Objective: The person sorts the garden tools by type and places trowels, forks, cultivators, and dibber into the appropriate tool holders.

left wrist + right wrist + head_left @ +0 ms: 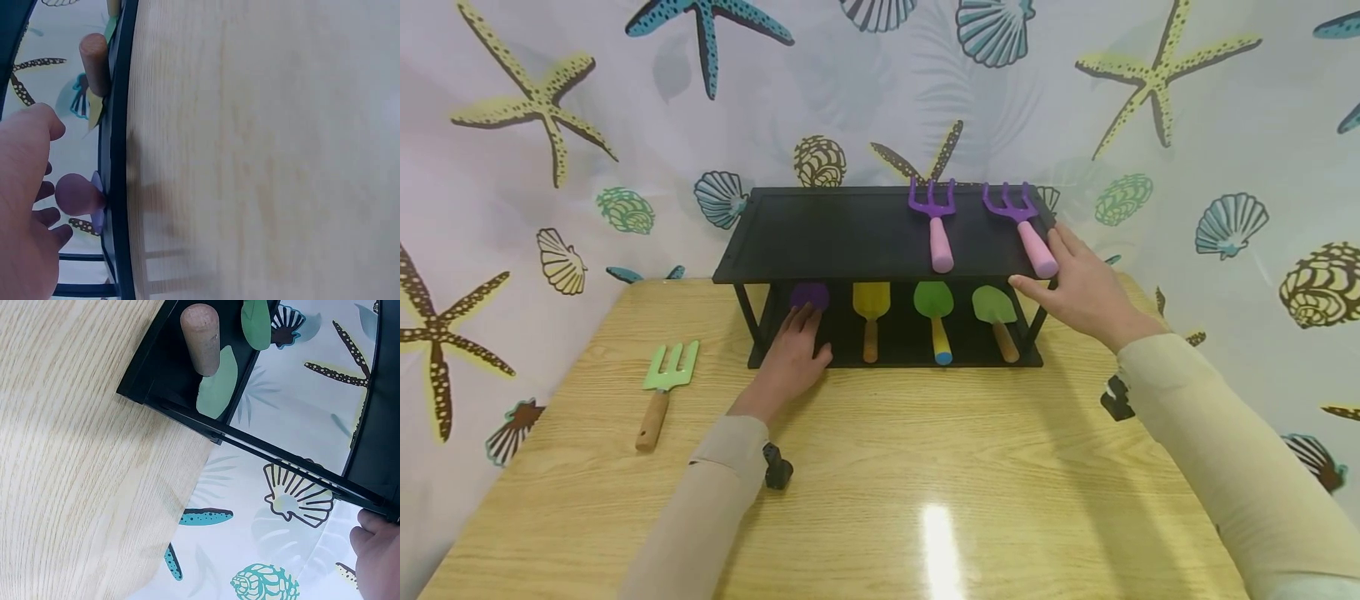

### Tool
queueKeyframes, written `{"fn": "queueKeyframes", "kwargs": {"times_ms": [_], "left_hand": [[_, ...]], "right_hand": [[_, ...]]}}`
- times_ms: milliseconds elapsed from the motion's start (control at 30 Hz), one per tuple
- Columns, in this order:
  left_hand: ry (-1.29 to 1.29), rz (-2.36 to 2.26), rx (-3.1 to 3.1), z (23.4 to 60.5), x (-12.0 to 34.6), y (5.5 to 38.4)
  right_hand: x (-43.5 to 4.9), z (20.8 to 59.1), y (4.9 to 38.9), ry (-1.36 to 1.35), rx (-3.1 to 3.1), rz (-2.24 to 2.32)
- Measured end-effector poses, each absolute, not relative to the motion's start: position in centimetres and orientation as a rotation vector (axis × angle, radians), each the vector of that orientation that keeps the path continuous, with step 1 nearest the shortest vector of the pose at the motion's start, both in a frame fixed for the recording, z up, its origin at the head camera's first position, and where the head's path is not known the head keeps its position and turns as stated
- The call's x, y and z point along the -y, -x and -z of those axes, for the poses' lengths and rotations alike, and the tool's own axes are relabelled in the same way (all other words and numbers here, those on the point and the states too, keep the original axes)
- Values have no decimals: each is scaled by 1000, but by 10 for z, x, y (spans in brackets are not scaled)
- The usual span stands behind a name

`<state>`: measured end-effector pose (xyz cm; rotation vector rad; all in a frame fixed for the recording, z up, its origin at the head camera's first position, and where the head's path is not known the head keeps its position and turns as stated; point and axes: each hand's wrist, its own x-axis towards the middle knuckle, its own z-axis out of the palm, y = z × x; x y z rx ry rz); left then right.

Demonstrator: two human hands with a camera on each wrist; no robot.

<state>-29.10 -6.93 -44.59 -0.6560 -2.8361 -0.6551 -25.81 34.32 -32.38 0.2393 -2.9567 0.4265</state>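
A black two-tier rack [831, 237] stands at the back of the table. My left hand [790, 354] reaches into its lower tier over a purple trowel [809, 295]. In the left wrist view, the trowel's rounded handle end [78, 195] shows between the thumb and the other fingers, which stay spread apart. My right hand [1086, 287] lies at the upper tier's right front corner, thumb stretched along the front edge. Right beside it is a purple hand fork with a pink handle [1037, 250]. A matching hand fork [940, 242] lies to its left.
Along the lower tier lie a yellow trowel [871, 304], a green trowel with a yellow handle [933, 302] and a pale green trowel [994, 307]. A light green hand fork [658, 392] rests on the wooden table [880, 467], left of the rack. Behind hangs a sea-patterned cloth [880, 83].
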Motion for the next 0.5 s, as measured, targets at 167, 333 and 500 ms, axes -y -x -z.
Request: {"fn": "queueKeyframes", "kwargs": {"times_ms": [167,333,500], "left_hand": [[665,638,2850,439,75,278],[732,617,2779,434,83,268],[805,633,2620,432,92,257]], "right_hand": [[-343,323,257,-245,2952,-428],[-343,322,257,-232,2961,-414],[-341,322,257,-230,2970,-403]]}}
